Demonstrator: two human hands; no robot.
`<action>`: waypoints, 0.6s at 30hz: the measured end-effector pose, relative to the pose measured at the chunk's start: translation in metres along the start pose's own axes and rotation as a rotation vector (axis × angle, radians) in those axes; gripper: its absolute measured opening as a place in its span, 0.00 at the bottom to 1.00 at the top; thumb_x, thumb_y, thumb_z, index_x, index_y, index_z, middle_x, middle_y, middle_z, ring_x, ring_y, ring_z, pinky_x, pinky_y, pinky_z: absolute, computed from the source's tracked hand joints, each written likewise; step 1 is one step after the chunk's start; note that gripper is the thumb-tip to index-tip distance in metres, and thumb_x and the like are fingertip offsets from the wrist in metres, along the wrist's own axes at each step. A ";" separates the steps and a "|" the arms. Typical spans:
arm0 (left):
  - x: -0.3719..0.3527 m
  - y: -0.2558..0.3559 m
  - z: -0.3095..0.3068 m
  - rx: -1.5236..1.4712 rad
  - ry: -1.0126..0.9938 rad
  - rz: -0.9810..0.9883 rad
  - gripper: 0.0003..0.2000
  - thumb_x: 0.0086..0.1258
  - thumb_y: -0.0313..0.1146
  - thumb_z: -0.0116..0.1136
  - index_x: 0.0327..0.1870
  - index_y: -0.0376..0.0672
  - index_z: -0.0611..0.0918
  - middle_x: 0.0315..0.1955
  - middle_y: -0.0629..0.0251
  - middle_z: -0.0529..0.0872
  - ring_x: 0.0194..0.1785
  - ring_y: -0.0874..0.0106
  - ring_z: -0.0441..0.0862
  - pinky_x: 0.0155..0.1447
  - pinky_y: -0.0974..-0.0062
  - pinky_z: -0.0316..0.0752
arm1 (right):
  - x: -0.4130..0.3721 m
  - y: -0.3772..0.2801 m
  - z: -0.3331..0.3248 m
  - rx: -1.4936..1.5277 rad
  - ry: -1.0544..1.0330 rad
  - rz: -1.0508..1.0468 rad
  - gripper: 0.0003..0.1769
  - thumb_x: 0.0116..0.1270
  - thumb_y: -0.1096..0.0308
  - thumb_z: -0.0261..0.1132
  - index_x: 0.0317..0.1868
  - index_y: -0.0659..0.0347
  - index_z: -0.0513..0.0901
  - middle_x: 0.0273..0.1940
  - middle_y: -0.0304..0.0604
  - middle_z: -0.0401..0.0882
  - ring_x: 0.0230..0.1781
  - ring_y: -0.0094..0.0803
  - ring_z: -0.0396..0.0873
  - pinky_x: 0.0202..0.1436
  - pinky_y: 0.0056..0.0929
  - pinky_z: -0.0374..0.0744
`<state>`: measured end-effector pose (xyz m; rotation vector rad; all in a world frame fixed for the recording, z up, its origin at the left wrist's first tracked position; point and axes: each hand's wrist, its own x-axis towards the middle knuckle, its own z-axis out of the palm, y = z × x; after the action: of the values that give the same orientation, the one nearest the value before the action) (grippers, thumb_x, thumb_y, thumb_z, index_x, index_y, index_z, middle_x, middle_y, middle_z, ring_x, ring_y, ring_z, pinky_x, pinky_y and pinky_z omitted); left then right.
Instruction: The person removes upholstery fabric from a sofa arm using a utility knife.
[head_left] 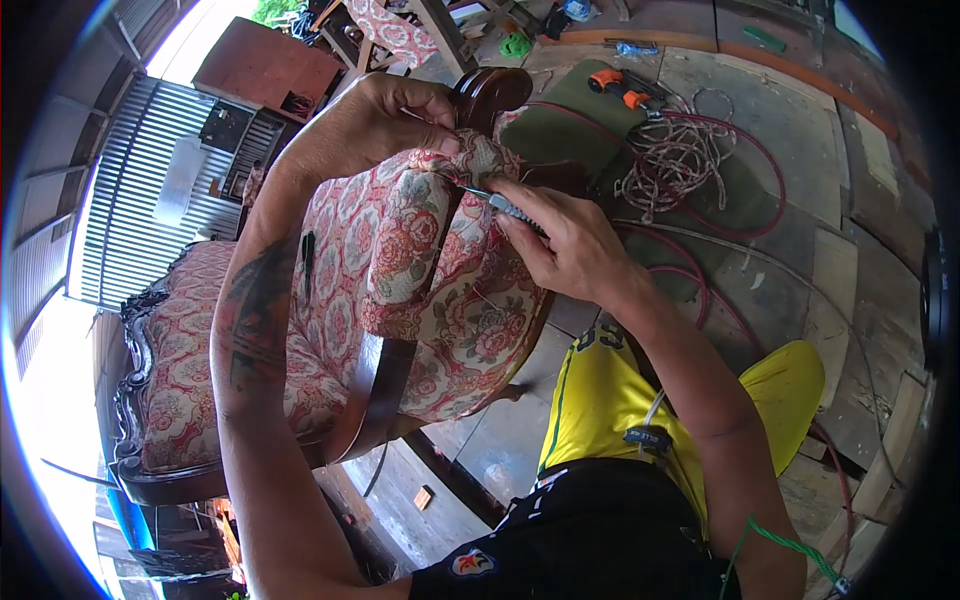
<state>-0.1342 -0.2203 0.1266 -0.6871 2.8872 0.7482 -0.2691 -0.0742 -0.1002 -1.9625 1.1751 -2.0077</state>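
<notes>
A sofa [330, 240] covered in red and cream floral fabric fills the middle of the view, with a padded arm in front of me. My left hand [400, 125] is closed at the front of that arm, its thumb and fingers pinching the upholstery fabric [478, 155] beside the carved wooden scroll [490, 92]. In my right hand [575, 240] is a utility knife [518, 212] with a grey handle. Its blade points left and lies right at the fabric edge, just below my left thumb. Under the padding, a dark wooden arm support [375, 395] curves down.
An orange-and-black power tool [620, 88] lies on a green mat [578, 115] to the right. Beside it are a tangled rope [682, 165] and a red hose [775, 205]. A dark narrow tool [308, 255] rests on the sofa. A small wooden block [423, 497] is on the floor.
</notes>
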 end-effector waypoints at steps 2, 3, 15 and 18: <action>0.001 -0.001 0.000 0.012 -0.001 0.014 0.08 0.71 0.30 0.77 0.46 0.38 0.91 0.36 0.71 0.92 0.43 0.82 0.86 0.52 0.76 0.82 | -0.001 0.000 0.001 -0.013 0.005 0.001 0.22 0.78 0.66 0.66 0.69 0.59 0.80 0.42 0.55 0.90 0.37 0.55 0.90 0.37 0.49 0.87; 0.001 -0.002 0.000 0.014 -0.004 0.023 0.08 0.72 0.30 0.77 0.46 0.38 0.91 0.37 0.71 0.93 0.43 0.82 0.87 0.52 0.76 0.83 | -0.001 0.000 0.001 -0.026 0.012 0.002 0.22 0.78 0.67 0.66 0.69 0.59 0.79 0.42 0.55 0.89 0.37 0.55 0.90 0.37 0.50 0.87; -0.005 0.005 0.009 -0.053 0.068 -0.038 0.08 0.72 0.29 0.76 0.46 0.36 0.91 0.38 0.68 0.94 0.44 0.80 0.89 0.53 0.77 0.84 | -0.001 -0.013 0.005 -0.258 -0.160 0.146 0.23 0.76 0.72 0.67 0.69 0.65 0.76 0.47 0.59 0.88 0.43 0.58 0.90 0.43 0.49 0.89; -0.008 0.004 0.014 -0.037 0.113 -0.045 0.07 0.73 0.28 0.75 0.46 0.35 0.90 0.38 0.68 0.94 0.44 0.80 0.89 0.53 0.76 0.84 | -0.002 -0.014 0.012 -0.275 -0.149 0.165 0.21 0.76 0.72 0.66 0.66 0.64 0.76 0.45 0.59 0.88 0.42 0.58 0.90 0.41 0.51 0.89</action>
<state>-0.1290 -0.2072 0.1174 -0.8221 2.9534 0.7839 -0.2520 -0.0681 -0.0954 -2.0114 1.5875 -1.6647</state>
